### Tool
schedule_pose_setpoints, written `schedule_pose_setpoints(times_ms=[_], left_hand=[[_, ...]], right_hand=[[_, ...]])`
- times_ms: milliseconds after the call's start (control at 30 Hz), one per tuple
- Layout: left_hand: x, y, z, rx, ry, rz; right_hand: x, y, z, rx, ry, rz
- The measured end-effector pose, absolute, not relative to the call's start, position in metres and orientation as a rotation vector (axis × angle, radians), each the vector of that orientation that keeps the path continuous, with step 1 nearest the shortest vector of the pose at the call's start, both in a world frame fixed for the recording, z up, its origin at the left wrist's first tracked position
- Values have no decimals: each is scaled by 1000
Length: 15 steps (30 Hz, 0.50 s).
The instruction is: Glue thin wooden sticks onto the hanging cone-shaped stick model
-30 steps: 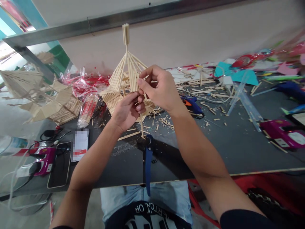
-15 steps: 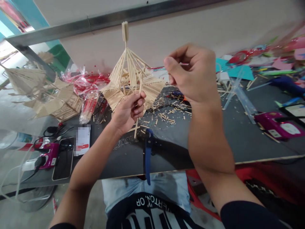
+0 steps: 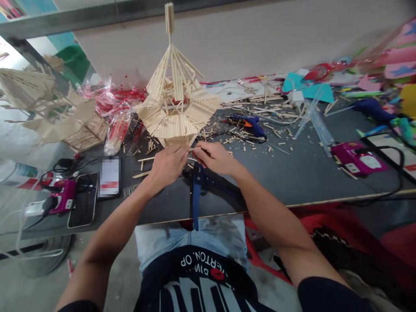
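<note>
My left hand (image 3: 170,164) and my right hand (image 3: 214,157) are close together at the front of a model tower (image 3: 178,123) built of thin wooden sticks. Between their fingertips shows a short piece of thin wooden stick (image 3: 192,150), with the fingers of both hands closed around its ends. The model stands upright, with a pointed roof and a flared lower tier; my hands partly cover its base. Just below my hands lies a blue-handled cutter (image 3: 196,195), its lower handle reaching over the table's front edge. Loose sticks (image 3: 143,174) lie left of my left hand.
Stick offcuts and a blue glue gun (image 3: 255,126) are behind my right hand. Two phones (image 3: 108,177) and a purple power strip (image 3: 61,197) lie at left, near another stick model (image 3: 61,112). A second purple power strip (image 3: 357,159) sits at right beside clear glue sticks (image 3: 320,125).
My right hand has come down from its raised position to meet my left hand. My left hand has lowered from in front of the model to its base. The view has tilted slightly.
</note>
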<state>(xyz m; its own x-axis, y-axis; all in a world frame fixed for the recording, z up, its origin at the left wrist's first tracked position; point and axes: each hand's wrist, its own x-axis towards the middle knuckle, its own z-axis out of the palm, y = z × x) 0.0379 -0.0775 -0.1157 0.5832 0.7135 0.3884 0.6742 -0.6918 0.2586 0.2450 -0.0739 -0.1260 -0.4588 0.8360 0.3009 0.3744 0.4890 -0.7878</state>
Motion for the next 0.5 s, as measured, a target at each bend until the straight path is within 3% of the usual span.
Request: schedule_pose_setpoints(times_ms=[500], left_hand=[[47,-72,-144,2769,1262,873]], right_hand=[[236,-69,-151,-1024,-1956,743]])
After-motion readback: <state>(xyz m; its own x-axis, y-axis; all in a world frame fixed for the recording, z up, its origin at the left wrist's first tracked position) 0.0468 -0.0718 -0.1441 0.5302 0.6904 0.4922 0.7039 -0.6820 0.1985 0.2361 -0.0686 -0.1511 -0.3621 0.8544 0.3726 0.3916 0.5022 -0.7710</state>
